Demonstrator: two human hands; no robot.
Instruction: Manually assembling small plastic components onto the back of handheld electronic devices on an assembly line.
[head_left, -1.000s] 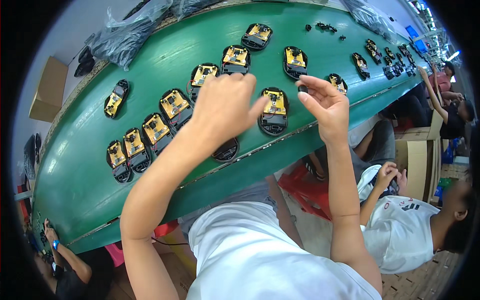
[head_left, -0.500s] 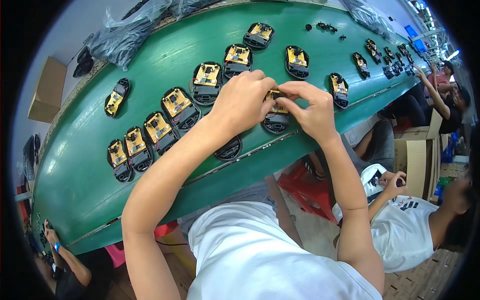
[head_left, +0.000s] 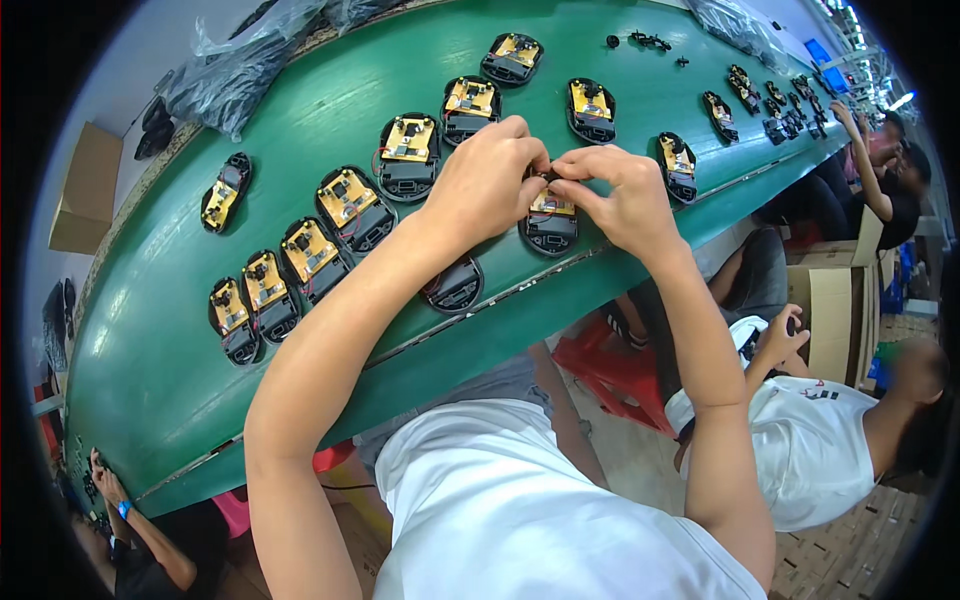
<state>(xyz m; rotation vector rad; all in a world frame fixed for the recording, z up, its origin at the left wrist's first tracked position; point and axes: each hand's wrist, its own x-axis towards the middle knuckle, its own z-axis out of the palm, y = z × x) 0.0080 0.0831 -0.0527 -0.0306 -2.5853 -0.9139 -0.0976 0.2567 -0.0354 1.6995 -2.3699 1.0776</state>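
An open computer mouse base [head_left: 551, 235], a black shell with a tan circuit board, lies near the front edge of the green table. Over its far end, my left hand [head_left: 488, 178] and my right hand [head_left: 628, 200] meet with pinched fingertips. Between them shows a small black part [head_left: 547, 175], mostly covered by the fingers, so its exact kind is unclear. Both hands seem to grip it. Partly beneath my left forearm sits another mouse base [head_left: 456, 287]. Just beyond my left wrist is a similar mouse base [head_left: 409, 155] with a red wire.
Several mouse bases [head_left: 268, 295] form a slanting row on the left; another mouse base [head_left: 677, 167] lies to the right. Small loose black parts [head_left: 650, 41] are at the far side. A plastic bag [head_left: 225, 85] rests on the back edge. A co-worker [head_left: 810, 440] sits at right.
My fingertips have shifted slightly at the far end of the mouse base, and more of its board and the small black part shows. The whole view has moved a little.
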